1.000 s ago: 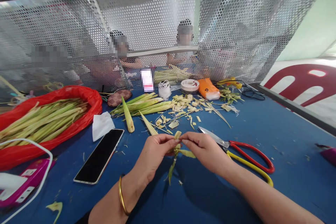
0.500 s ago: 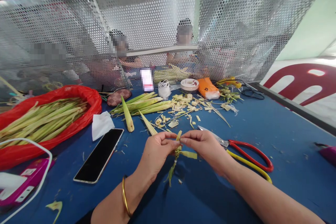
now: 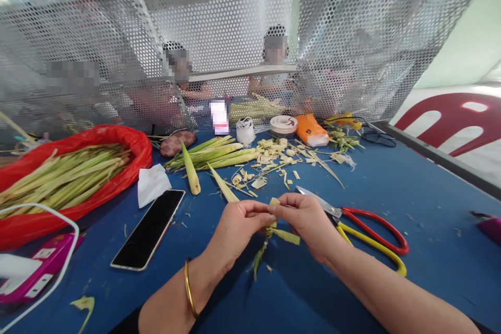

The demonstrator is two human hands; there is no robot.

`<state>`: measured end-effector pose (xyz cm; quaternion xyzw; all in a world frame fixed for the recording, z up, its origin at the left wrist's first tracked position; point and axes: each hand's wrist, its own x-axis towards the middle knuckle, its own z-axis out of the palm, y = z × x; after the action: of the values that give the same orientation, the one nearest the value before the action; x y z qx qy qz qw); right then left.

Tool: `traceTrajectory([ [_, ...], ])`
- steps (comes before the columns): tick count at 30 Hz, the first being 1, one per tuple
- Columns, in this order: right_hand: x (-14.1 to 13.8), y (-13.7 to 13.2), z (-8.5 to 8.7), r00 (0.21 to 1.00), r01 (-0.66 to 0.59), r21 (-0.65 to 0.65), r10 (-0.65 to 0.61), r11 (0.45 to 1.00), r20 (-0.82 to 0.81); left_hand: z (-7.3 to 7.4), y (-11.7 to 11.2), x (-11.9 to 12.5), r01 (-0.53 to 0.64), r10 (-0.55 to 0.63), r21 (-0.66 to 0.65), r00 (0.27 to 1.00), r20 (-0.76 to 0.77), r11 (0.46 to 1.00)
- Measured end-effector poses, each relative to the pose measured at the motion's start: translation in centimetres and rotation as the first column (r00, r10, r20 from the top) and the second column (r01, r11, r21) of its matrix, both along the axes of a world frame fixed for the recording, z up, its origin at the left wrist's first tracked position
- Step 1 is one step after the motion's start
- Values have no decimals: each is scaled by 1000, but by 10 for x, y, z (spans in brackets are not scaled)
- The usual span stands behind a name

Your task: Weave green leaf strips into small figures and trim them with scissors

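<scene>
Between my hands is a small bundle of woven leaf strips [image 3: 269, 235], pale green and yellow, its dark green tail hanging down and one flat strip sticking out to the right. My left hand [image 3: 245, 222] pinches the bundle near its top between thumb and fingers. My right hand [image 3: 303, 216] is closed too, thumb and forefinger pinching the upper leaf strip [image 3: 274, 202]. Fingers hide part of the weave. Just right of my right hand lie scissors [image 3: 364, 229] with one red and one yellow handle. A pale pointed leaf shoot [image 3: 222, 183] lies behind my left hand.
At left are a red plastic bag [image 3: 141, 148] of long leaves, a phone [image 3: 148, 229], a tissue [image 3: 153, 185] and a purple power strip [image 3: 47, 261]. Behind lie leaf shoots [image 3: 219, 155], cut scraps [image 3: 274, 151], string [image 3: 245, 130], tape [image 3: 283, 125] and an orange packet [image 3: 311, 129] before a perforated metal screen.
Both hands have shifted slightly to the right with the woven bundle. The top leaf strip now leans under my right fingers, and the side strip slants more downward.
</scene>
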<state>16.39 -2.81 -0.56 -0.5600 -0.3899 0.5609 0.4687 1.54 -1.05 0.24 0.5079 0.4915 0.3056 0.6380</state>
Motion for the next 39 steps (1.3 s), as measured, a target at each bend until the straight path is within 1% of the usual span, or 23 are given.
traceTrajectory([
  [3,0,1,-1,999,19,52,-21,998,31,1,2,-3,79,-78,-6,995,69,997],
  [5,1,1,-3,999,28,73,-30,997,36,0,2,-3,95,-94,-10,990,102,995],
  [7,2,1,-5,998,37,81,-41,996,51,-1,1,-2,56,-52,-42,994,96,998],
  [10,1,1,-7,995,45,87,-52,995,81,-5,-1,-1,-8,18,-124,996,85,992],
  [15,1,1,-7,996,58,103,-65,993,65,-8,-2,2,-8,32,-206,993,114,978],
  [17,1,2,-8,997,53,91,-58,994,57,-7,-3,2,-29,53,-211,993,110,977],
  [22,3,5,-8,999,-14,74,11,997,46,-6,-4,1,-103,122,-155,986,114,982],
  [24,5,5,-8,996,-50,84,43,995,74,-6,-3,0,-122,143,-149,980,136,981],
  [26,7,5,-8,987,-83,101,67,991,149,-5,-1,-1,-142,165,-150,974,155,978],
  [28,9,4,-8,958,-118,140,75,983,276,-4,1,-2,-164,189,-155,969,162,974],
  [30,12,3,-7,893,-175,215,63,961,446,-4,2,-3,-182,208,-162,965,162,970],
  [32,15,0,-5,787,-274,315,24,909,617,-4,2,-3,-184,210,-164,965,158,969],
  [34,17,-2,-3,682,-368,382,-33,848,730,-5,3,-3,-176,201,-163,967,154,971],
  [35,18,-3,-2,648,-393,406,-65,825,759,-6,3,-3,-172,197,-166,968,154,971],
  [36,18,-4,-2,630,-399,430,-98,810,770,-6,3,-4,-167,194,-172,969,156,971],
  [37,18,-4,-3,627,-391,452,-128,802,769,-7,3,-4,-162,192,-181,968,161,970],
  [39,18,-4,-4,647,-358,498,-175,789,742,-7,4,-5,-146,183,-202,967,176,968],
])
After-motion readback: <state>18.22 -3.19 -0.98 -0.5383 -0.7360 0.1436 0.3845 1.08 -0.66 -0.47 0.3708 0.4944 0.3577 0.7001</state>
